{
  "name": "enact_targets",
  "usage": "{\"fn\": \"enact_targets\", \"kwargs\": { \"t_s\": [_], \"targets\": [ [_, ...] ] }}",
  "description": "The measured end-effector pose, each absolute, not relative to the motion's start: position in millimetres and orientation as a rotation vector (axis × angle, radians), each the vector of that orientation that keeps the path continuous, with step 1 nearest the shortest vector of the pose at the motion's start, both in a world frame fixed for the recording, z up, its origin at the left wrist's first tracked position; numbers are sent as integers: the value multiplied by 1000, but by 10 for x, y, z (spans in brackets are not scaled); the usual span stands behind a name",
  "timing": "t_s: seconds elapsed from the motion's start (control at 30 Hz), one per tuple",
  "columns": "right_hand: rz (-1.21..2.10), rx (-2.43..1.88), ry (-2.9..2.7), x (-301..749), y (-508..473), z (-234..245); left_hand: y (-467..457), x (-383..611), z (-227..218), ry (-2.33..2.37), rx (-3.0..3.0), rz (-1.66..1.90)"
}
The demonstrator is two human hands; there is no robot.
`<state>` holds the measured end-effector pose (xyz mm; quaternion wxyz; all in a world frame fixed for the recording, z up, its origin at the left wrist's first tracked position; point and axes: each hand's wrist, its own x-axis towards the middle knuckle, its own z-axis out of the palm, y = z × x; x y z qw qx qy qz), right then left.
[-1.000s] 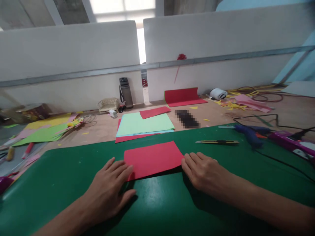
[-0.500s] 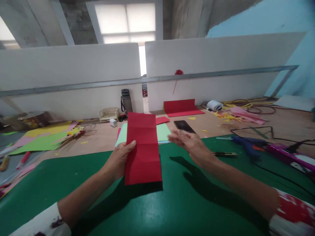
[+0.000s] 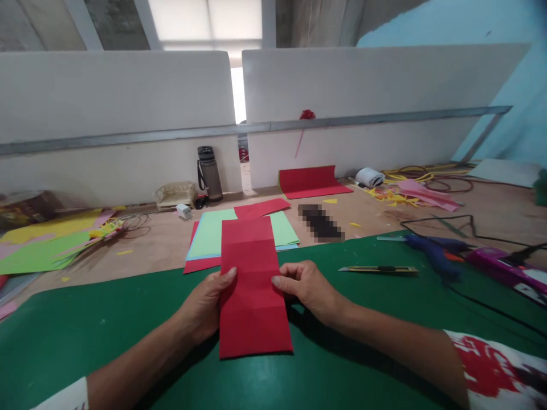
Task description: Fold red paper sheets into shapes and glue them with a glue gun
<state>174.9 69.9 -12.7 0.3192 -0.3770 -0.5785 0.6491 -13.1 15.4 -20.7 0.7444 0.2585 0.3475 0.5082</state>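
A long strip of red paper (image 3: pixel 252 290) with faint crosswise creases is held low over the green mat (image 3: pixel 171 364). My left hand (image 3: pixel 209 302) grips its left edge, thumb on top and fingers underneath. At the right edge, my right hand (image 3: pixel 310 287) pinches the paper between thumb and fingers, some of which are hidden. Behind the strip lie pale green sheets (image 3: pixel 209 230), with a smaller red paper piece (image 3: pixel 265 208) across their far edge. To the right of my right hand rests a yellow and black utility knife (image 3: pixel 380 270).
A blue glue gun (image 3: pixel 436 256) with its cord and a purple power strip (image 3: pixel 508 270) lie at the right. Farther back stand a dark water bottle (image 3: pixel 210 176) and a folded red sheet (image 3: pixel 314 182). Green and yellow sheets (image 3: pixel 47 250) cover the left side.
My right hand has come left and down and now holds the strip's right edge. The strip has moved lower and nearer. The head view has shifted a little.
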Motion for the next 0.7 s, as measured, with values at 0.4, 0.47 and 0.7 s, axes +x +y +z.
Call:
{"fn": "enact_targets", "kwargs": {
  "t_s": [0.4, 0.47, 0.7],
  "targets": [
    [1854, -1044, -1569, 1788, 717, -113, 151, -130, -195, 855, 498, 1177],
    [1827, -1040, -1561, 1784, 701, -112, 143, -138, -202, 824, 536, 1146],
    [1681, -999, -1427, 1771, 736, -91, 117, -140, -217, 769, 674, 973]
  ]
}}
